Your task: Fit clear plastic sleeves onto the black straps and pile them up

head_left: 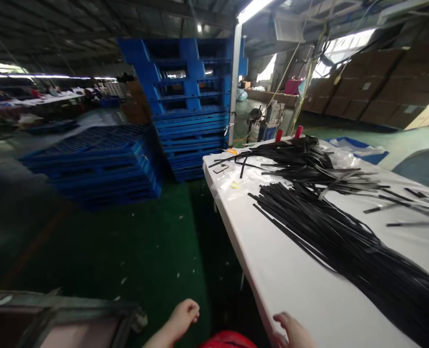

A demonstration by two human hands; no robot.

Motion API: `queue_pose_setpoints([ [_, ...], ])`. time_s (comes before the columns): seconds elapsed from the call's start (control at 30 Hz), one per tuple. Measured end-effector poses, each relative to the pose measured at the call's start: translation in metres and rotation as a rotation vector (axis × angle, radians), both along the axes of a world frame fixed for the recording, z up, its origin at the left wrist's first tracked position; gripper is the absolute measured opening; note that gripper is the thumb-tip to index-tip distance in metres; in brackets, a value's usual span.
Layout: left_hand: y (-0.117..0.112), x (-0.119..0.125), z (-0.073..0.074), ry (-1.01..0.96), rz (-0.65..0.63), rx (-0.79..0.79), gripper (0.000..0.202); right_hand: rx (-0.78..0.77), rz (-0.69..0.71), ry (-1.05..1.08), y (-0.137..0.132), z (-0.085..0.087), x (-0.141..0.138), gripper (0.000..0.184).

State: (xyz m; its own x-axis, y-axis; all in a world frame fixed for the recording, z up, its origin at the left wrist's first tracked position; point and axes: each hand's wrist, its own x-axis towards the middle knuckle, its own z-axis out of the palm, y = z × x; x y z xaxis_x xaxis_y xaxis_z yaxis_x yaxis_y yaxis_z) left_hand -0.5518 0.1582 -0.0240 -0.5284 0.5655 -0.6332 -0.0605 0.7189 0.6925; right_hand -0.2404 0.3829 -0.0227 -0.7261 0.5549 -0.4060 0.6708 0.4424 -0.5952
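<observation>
My left hand (pixel 184 313) hangs over the green floor beside the table, its fingers curled into a loose fist with nothing visible in it. At the near edge of the white table (pixel 294 280), my right hand (pixel 293 330) rests with its fingers lying loosely and holding nothing. A long bundle of thin black strips (pixel 348 237) runs diagonally across the table, a short way past my right hand. More black strips (pixel 305 159) lie in a tangled pile at the far end. A red object (pixel 229 340) shows between my hands at the bottom edge.
Stacks of blue plastic pallets (pixel 189 101) and a lower stack (pixel 98 159) stand to the left on the green floor. A white post (pixel 235 82) rises by the table's far corner. Cardboard boxes (pixel 377 87) line the back right. A metal-framed cart (pixel 62 316) sits at the bottom left.
</observation>
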Motion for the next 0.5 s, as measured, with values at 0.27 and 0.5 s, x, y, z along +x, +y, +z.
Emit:
queue_pose_setpoints([
  [0.27, -0.004, -0.105, -0.021, -0.054, 0.246, -0.023, 0.049, -0.009, 0.213, -0.037, 0.063, 0.038, -0.150, 0.031],
  [0.5, 0.086, -0.195, -0.021, -0.068, 0.269, 0.024, 0.046, 0.007, 0.212, 0.021, 0.169, 0.027, -0.268, 0.036],
])
